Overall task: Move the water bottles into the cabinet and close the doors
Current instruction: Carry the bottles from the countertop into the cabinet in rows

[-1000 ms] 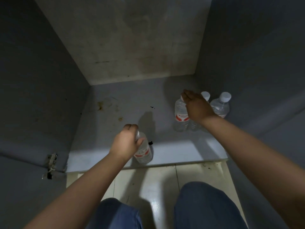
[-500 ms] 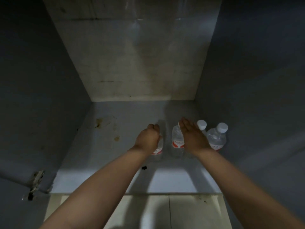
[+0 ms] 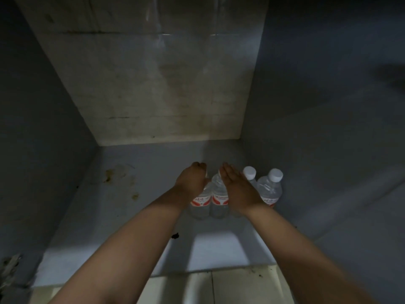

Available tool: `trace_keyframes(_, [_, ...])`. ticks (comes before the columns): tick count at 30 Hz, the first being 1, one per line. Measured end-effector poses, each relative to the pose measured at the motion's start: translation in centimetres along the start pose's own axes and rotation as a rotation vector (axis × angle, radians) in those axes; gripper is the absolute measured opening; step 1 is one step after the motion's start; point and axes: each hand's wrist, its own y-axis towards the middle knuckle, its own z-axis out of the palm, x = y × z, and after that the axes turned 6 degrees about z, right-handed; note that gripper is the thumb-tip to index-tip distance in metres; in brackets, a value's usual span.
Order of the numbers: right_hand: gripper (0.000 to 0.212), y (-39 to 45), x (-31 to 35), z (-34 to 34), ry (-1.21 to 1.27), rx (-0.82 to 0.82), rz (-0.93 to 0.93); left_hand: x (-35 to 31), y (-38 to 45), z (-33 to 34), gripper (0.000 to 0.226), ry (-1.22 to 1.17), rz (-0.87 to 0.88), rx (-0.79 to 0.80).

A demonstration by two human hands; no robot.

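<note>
Inside cabinet (image 3: 65,194), left hand (image 3: 192,181) gripping bottle (image 3: 200,200)

Pale floor tiles (image 3: 236,286); rusty hinge (image 3: 9,266) lower left.

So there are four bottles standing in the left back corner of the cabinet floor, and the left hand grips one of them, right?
Not quite: the head view shows the four bottles standing towards the right side of the cabinet floor, not the left back corner. The rest holds: the left hand grips the leftmost bottle.
</note>
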Motion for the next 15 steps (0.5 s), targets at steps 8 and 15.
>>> trace_keyframes(8, [0.071,-0.2,0.5,0.1,0.118,-0.023,0.063,0.4,0.0,0.6,0.053,-0.043,0.048,-0.04])
trace_keyframes(15, [0.059,-2.8,3.7,-3.2,0.123,-0.137,0.145,1.3,-6.5,-1.2,0.05,0.164,-0.086,0.017])
